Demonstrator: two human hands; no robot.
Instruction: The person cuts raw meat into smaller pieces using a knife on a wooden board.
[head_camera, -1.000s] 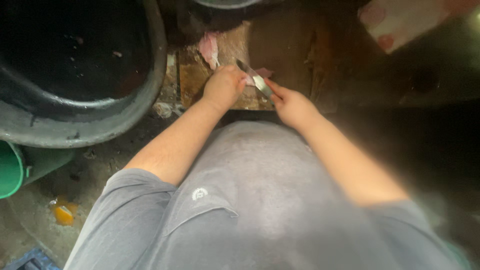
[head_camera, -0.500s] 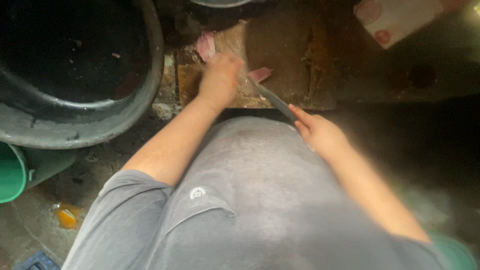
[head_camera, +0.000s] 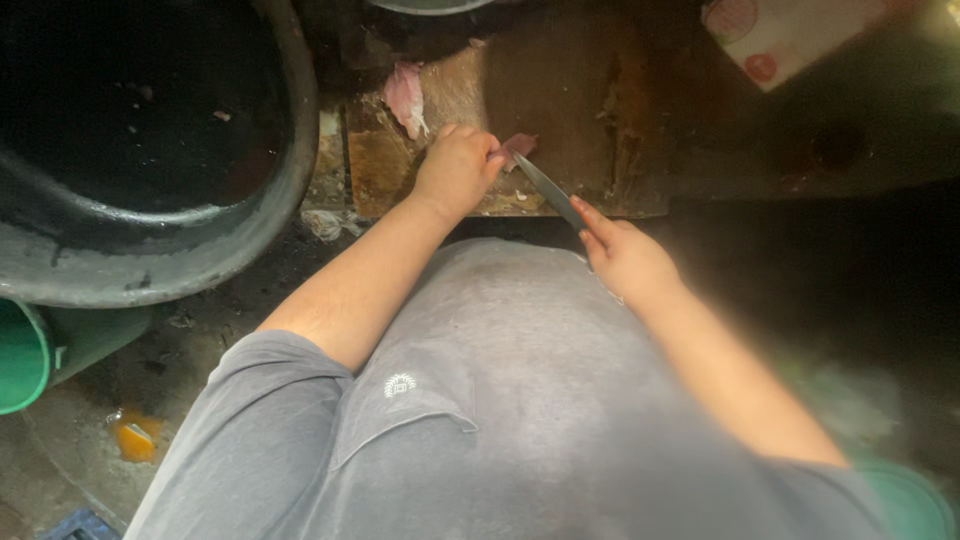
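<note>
On wooden board (head_camera: 560, 90): left hand (head_camera: 458, 168) curled, pressing pink meat piece (head_camera: 518, 146) at board's near edge; right hand (head_camera: 628, 258) just off board, gripping knife (head_camera: 548, 190), blade tip touching meat.

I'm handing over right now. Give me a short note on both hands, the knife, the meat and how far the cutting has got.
Left hand: fist pressed on a small pink meat piece on the wooden board.
Right hand: grips the knife, blade angled up toward that piece, tip close to it.
Done: a larger pink meat scrap lies at the board's upper left.
Left: the held piece looks uncut.
Black tub sits to the left.
</note>
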